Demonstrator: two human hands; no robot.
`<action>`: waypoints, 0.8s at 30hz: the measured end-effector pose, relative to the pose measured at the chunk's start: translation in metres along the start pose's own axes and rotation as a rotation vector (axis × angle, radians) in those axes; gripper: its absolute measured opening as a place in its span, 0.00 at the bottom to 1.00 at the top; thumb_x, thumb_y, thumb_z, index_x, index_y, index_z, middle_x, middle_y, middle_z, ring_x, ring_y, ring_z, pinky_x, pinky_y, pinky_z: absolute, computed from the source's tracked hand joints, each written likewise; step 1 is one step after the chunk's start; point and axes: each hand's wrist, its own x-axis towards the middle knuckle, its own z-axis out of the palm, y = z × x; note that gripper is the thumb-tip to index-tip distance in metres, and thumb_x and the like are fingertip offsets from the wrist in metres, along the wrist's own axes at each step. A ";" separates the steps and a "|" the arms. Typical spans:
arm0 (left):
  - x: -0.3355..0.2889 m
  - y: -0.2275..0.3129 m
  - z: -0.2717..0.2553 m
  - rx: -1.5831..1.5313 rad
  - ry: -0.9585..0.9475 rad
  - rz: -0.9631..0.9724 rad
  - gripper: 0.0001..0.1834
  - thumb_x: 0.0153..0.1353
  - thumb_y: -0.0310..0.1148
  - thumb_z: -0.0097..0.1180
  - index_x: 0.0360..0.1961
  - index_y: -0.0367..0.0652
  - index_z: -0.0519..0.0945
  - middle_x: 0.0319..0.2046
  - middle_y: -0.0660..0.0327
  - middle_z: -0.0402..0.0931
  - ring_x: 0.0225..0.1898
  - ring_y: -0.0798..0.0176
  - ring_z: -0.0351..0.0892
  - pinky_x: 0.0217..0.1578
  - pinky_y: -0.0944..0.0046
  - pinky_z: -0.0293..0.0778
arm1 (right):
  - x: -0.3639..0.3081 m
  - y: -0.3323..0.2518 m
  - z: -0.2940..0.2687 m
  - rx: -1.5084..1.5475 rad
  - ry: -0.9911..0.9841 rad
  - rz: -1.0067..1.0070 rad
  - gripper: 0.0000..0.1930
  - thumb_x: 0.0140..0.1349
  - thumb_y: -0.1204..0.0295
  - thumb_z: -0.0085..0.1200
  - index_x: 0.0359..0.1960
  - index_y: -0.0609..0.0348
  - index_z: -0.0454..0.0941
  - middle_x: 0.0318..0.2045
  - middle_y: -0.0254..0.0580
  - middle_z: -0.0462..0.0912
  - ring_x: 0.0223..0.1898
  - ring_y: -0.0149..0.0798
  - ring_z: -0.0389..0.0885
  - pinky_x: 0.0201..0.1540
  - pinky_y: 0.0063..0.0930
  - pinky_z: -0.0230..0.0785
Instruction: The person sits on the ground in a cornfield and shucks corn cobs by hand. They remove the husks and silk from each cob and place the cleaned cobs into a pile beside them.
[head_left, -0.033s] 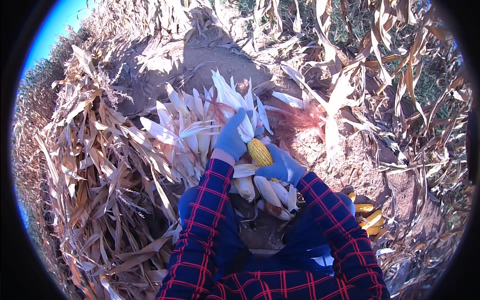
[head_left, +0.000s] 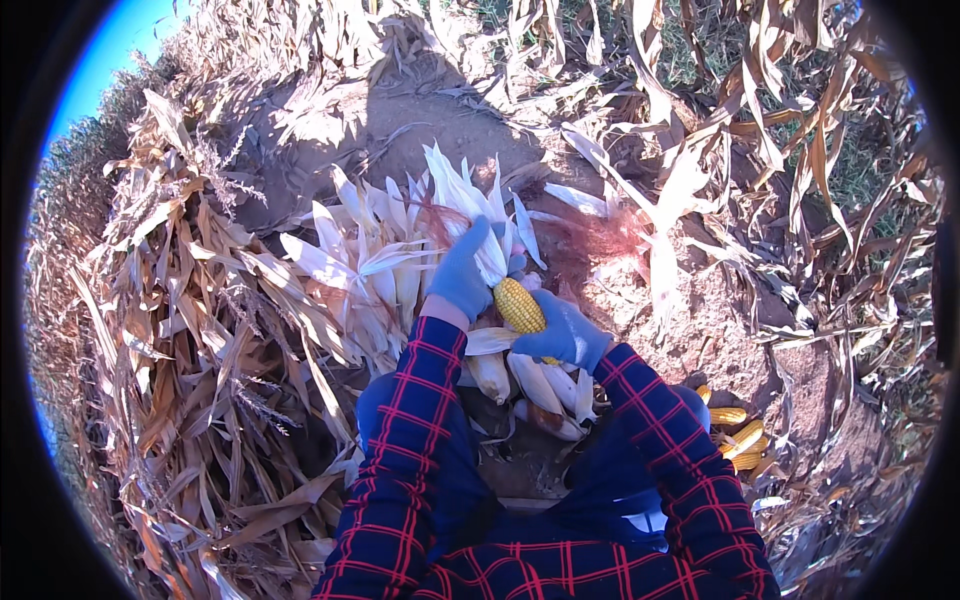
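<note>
In front of me is an ear of corn (head_left: 519, 305) with bare yellow kernels, its pale husk (head_left: 462, 190) peeled back at the far end. My left hand (head_left: 463, 275), in a grey-blue glove, is closed round the husk where it meets the ear. The gloved right hand (head_left: 567, 331) is wrapped round the ear's near part and hides some of it. Below my hands, between my knees, lie several ears still in their husks (head_left: 490, 376). Beside my left hand spreads a pile of pale, opened husks (head_left: 385, 265).
A big heap of dry corn stalks (head_left: 220, 370) rises at my left. Several husked yellow ears (head_left: 742, 440) lie on the ground by my right knee. Reddish corn silk (head_left: 605, 240) rests ahead on bare soil (head_left: 420, 125). Dry stalks (head_left: 780, 130) stand at far right.
</note>
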 end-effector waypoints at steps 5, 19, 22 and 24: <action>-0.011 0.006 0.010 0.055 0.098 0.023 0.14 0.64 0.47 0.50 0.39 0.47 0.72 0.20 0.62 0.70 0.18 0.62 0.70 0.26 0.56 0.71 | -0.002 -0.013 0.007 -0.187 0.078 0.025 0.37 0.45 0.61 0.64 0.57 0.60 0.63 0.42 0.54 0.78 0.45 0.48 0.78 0.47 0.35 0.70; -0.010 -0.013 0.042 0.035 0.413 0.404 0.13 0.61 0.42 0.56 0.28 0.46 0.72 0.10 0.68 0.60 0.09 0.70 0.57 0.16 0.68 0.59 | 0.004 -0.005 0.052 0.362 0.299 0.097 0.33 0.46 0.65 0.64 0.54 0.62 0.66 0.40 0.49 0.79 0.39 0.39 0.80 0.41 0.32 0.72; -0.005 -0.021 0.035 0.147 0.318 0.585 0.11 0.56 0.37 0.61 0.26 0.41 0.77 0.17 0.65 0.71 0.14 0.72 0.66 0.16 0.70 0.61 | 0.006 -0.004 0.047 0.124 0.309 0.054 0.32 0.47 0.67 0.62 0.54 0.58 0.65 0.39 0.53 0.79 0.40 0.47 0.81 0.41 0.36 0.72; -0.008 -0.021 0.036 0.320 0.352 0.563 0.13 0.54 0.38 0.63 0.29 0.37 0.81 0.22 0.62 0.76 0.20 0.73 0.70 0.22 0.70 0.65 | -0.002 -0.021 0.026 -0.173 0.305 0.015 0.29 0.47 0.68 0.60 0.54 0.54 0.65 0.38 0.57 0.79 0.41 0.55 0.80 0.42 0.41 0.72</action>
